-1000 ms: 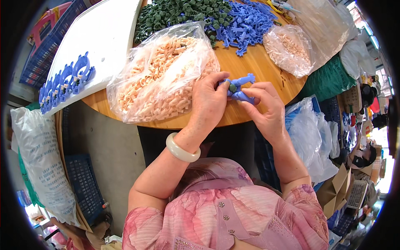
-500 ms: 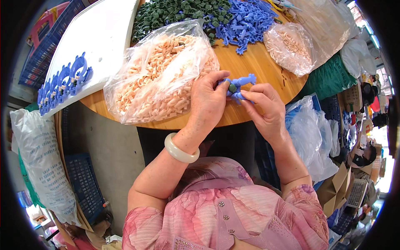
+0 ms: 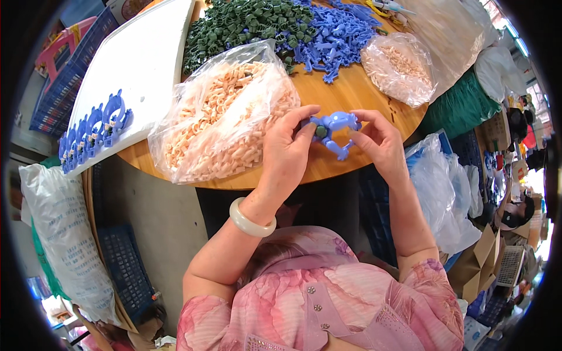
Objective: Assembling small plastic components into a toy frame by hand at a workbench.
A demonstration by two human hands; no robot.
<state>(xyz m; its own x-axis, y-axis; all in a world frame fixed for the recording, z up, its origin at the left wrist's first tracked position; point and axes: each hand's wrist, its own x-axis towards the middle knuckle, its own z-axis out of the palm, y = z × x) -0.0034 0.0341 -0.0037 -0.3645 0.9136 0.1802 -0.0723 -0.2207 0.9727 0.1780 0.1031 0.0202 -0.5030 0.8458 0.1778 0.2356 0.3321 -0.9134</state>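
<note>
Over the near edge of the round wooden table, my left hand grips a small blue plastic toy figure by its left end. A dark green piece sits on the figure beside my left thumb. My right hand pinches the figure's right end between thumb and fingertips; what exactly lies between them is partly hidden. One blue limb hangs toward me between the two hands. Left of my left hand lies a clear plastic bag full of peach-coloured small parts.
Behind the bag are heaps of green parts and blue parts. A smaller bag of peach pieces lies at the right. Several blue assembled figures stand along a white board. Blue crates and plastic sacks flank the table.
The blue figure has turned in my hands, with one limb now pointing toward me. My right hand has shifted slightly right, onto the figure's right end. The view has tilted slightly.
</note>
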